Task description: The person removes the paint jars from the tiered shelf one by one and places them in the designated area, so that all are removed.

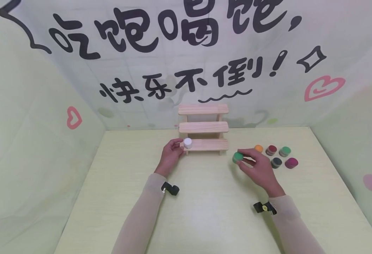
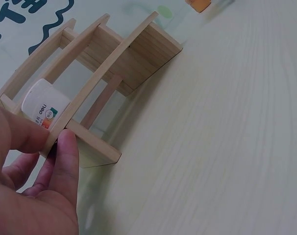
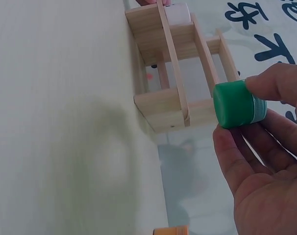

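Observation:
A small three-step wooden stand is set against the back wall. On the left end of its lowest step is a white paint jar, its printed label visible in the left wrist view. My left hand pinches that end of the step, thumb above and fingers beneath, right beside the jar. Between thumb and fingers, my right hand holds a green-lidded paint jar, tilted, to the right of the stand.
Right of the stand, several more jars are on the table: an orange one, a dark red one, another green one, a dark one and a magenta one. A printed cloth hangs behind the table.

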Demonstrator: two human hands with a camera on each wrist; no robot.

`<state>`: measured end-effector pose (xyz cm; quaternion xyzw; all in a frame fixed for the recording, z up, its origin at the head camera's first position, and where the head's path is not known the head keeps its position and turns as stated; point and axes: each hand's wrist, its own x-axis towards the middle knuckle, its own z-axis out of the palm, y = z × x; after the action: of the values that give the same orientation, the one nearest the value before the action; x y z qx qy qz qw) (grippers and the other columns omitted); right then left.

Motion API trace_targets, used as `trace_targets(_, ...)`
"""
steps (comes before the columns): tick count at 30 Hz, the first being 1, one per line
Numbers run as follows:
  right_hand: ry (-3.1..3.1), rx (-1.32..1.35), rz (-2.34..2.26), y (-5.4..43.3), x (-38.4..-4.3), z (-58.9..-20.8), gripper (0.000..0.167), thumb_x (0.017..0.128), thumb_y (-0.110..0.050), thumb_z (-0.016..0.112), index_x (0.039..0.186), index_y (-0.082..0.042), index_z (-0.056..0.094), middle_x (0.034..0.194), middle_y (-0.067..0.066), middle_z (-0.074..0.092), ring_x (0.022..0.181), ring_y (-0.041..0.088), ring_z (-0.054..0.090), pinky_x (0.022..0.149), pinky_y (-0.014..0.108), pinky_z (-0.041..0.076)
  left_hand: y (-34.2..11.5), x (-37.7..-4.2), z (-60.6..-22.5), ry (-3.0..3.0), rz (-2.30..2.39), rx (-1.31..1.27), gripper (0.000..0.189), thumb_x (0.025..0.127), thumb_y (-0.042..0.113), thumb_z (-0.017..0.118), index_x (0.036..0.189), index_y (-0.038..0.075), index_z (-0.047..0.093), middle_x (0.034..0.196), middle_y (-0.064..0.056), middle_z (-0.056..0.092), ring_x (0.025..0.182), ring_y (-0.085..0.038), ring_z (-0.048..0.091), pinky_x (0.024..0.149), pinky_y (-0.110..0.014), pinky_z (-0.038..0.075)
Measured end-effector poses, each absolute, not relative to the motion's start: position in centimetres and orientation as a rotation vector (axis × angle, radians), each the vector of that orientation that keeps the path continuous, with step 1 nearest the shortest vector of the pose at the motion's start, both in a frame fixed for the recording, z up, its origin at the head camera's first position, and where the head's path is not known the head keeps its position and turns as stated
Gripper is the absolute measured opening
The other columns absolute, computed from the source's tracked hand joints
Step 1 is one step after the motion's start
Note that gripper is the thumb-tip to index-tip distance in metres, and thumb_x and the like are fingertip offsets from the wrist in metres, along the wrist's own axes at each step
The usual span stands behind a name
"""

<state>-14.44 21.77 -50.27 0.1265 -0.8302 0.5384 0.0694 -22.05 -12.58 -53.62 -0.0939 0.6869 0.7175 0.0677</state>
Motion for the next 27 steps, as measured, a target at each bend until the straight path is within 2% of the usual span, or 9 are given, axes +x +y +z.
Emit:
trace_targets(16, -2.559, 0.272, 1.490, 25.5, -11.9, -50.6, 0.040, 0.092, 0.000, 0.079, 0.131, -0.002, 0.070, 0.124, 0.018, 0.072, 0.107, -0.013, 0.062, 0.096, 0.008, 0.054, -12.6, -22.1, -53.5, 2.068, 2.151, -0.277, 0.038, 0.099, -0.002, 0.064, 0.136, 0.009, 0.064, 0.123, -0.014, 0.063, 0.105, -0.018, 0.064, 0.096, -0.025, 0.063)
trace_targets(19, -2.555, 0.245, 1.485, 26.3, -11.6, -50.6, 0.040, 0.092, 0.000, 0.078, 0.131, -0.002, 0.070, 0.122, 0.012, 0.071, 0.107, -0.012, 0.062, 0.095, 0.007, 0.055, -12.6, -22.1, -53.5, 2.064, 2.154, -0.269, 0.039, 0.099, -0.002, 0.064, 0.137, 0.009, 0.064, 0.124, -0.015, 0.064, 0.105, -0.018, 0.065, 0.097, -0.027, 0.063)
trace_targets(24, -2.562, 0.213, 1.470, 27.6, -11.1, -50.7, 0.040, 0.094, -0.002, 0.077, 0.133, -0.002, 0.069, 0.122, -0.005, 0.070, 0.109, -0.013, 0.062, 0.094, 0.007, 0.055, -12.6, -22.0, -53.4, 2.056, 2.157, -0.267, 0.040, 0.099, -0.003, 0.064, 0.137, 0.009, 0.064, 0.126, -0.015, 0.064, 0.105, -0.018, 0.066, 0.098, -0.028, 0.063)
trace_targets(27, -2.572, 0.178, 1.474, 28.2, -10.7, -50.6, 0.040, 0.094, -0.004, 0.078, 0.133, -0.003, 0.069, 0.121, -0.010, 0.072, 0.109, -0.013, 0.063, 0.093, 0.007, 0.055, -12.6, -21.9, -53.4, 2.057, 2.155, -0.273, 0.039, 0.100, -0.003, 0.064, 0.137, 0.009, 0.064, 0.126, -0.015, 0.063, 0.105, -0.018, 0.065, 0.098, -0.026, 0.063)
